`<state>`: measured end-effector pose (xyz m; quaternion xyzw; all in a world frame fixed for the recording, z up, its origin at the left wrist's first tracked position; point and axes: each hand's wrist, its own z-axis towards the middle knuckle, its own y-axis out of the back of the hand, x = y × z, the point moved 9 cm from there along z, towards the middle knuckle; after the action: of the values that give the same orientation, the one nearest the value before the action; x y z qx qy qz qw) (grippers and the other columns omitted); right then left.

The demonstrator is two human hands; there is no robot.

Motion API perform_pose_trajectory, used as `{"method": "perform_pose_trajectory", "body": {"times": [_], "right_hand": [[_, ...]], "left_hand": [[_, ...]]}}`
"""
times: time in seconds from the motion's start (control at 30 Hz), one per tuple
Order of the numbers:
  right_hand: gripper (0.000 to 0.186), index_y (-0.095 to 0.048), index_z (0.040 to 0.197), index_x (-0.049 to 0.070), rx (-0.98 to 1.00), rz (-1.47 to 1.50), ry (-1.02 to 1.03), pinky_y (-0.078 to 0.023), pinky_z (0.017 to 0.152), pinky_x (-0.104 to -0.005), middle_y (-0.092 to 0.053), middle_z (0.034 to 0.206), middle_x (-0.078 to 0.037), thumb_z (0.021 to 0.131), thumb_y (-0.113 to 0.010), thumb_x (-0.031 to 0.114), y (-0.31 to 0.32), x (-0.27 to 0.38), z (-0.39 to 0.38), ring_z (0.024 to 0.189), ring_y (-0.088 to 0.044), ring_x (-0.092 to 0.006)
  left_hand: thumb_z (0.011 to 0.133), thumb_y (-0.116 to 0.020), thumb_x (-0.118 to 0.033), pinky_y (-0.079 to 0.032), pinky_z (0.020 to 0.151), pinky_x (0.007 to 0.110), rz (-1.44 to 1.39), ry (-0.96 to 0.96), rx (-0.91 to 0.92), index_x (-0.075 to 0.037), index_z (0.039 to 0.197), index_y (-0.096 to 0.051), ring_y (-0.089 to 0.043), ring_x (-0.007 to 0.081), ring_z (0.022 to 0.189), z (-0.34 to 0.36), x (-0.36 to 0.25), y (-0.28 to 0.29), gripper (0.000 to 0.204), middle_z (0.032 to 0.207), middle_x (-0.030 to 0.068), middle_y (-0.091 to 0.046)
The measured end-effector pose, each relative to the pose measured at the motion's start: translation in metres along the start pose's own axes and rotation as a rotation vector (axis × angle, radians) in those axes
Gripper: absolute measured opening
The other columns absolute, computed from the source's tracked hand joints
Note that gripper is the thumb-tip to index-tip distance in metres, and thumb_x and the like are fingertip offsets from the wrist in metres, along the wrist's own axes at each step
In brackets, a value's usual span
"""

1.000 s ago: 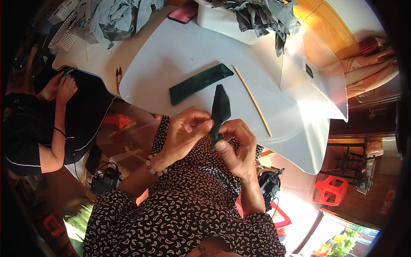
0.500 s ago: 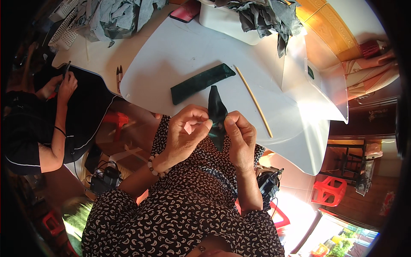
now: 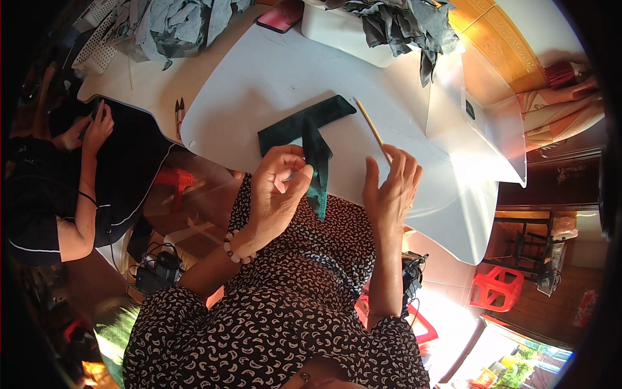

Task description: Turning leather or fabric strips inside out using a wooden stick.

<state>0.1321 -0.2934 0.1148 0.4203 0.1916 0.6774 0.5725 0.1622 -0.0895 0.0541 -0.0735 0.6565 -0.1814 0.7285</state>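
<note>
My left hand (image 3: 272,194) pinches a narrow piece of dark green, velvety fabric (image 3: 317,159) between thumb and fingers. The piece has a pointed top, and its lower end hangs below the table edge over my patterned dress. Behind it, a flat dark green fabric strip (image 3: 337,110) lies slantwise on the white table, partly covered by the held piece. My right hand (image 3: 392,194) is open above a thin yellowish wooden stick (image 3: 368,121), thumb apart from the fingers. The stick's lower part is hidden under that hand; whether the fingers touch it I cannot tell.
At the table's (image 3: 259,71) far side stand a phone (image 3: 280,16) and a white bin (image 3: 337,35) with grey cloth scraps (image 3: 402,29). Two dark pointed tools (image 3: 180,117) lie left. A co-worker (image 3: 78,188) sits at the left. A clear bent sheet (image 3: 479,129) rises at right.
My right hand has let go of the fabric piece and moved right, over the stick. The piece, in my left hand alone, has shifted slightly left and hangs looser.
</note>
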Motion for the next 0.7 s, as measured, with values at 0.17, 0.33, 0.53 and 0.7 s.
{"method": "perform_pose_trajectory", "body": {"times": [0.17, 0.33, 0.53, 0.7], "right_hand": [[0.015, -0.058, 0.100, 0.009, 0.177, -0.177, -0.159, -0.040, 0.088, -0.0421, -0.058, 0.098, -0.011, 0.088, -0.064, 0.015, -0.025, -0.055, -0.001, 0.097, -0.053, -0.0313], [0.006, -0.055, 0.094, 0.005, 0.202, 0.243, -0.342, -0.049, 0.064, -0.0377, -0.064, 0.079, -0.011, 0.097, -0.055, 0.011, 0.004, -0.046, -0.006, 0.068, -0.062, -0.0279], [0.009, -0.059, 0.099, 0.002, 0.286, 0.540, -0.087, -0.049, 0.055, -0.0277, -0.066, 0.073, -0.010, 0.092, -0.055, -0.003, 0.056, 0.015, -0.055, 0.060, -0.065, -0.0186], [0.012, -0.060, 0.101, 0.002, 0.298, 0.410, -0.204, -0.052, 0.056, -0.0289, -0.067, 0.073, -0.010, 0.091, -0.057, -0.004, 0.041, 0.011, -0.077, 0.063, -0.068, -0.0193]], "left_hand": [[0.090, -0.065, 0.001, -0.050, 0.066, 0.019, 0.019, 0.006, -0.011, 0.001, 0.095, -0.059, -0.057, 0.0076, 0.089, 0.002, 0.002, -0.003, 0.008, 0.114, 0.0049, -0.051], [0.095, -0.062, -0.004, -0.044, 0.071, 0.018, 0.027, 0.038, -0.073, -0.002, 0.107, -0.057, -0.053, 0.0023, 0.086, 0.006, 0.006, 0.000, 0.014, 0.114, 0.0014, -0.053], [0.096, -0.061, -0.007, -0.046, 0.071, 0.019, 0.061, -0.070, -0.105, -0.002, 0.106, -0.057, -0.055, 0.0055, 0.091, 0.009, -0.001, 0.003, 0.012, 0.118, 0.0016, -0.052], [0.096, -0.061, -0.005, -0.051, 0.074, 0.021, 0.010, -0.013, -0.044, 0.000, 0.101, -0.057, -0.058, 0.0084, 0.096, 0.003, -0.005, -0.013, 0.008, 0.120, 0.0042, -0.049]]}}
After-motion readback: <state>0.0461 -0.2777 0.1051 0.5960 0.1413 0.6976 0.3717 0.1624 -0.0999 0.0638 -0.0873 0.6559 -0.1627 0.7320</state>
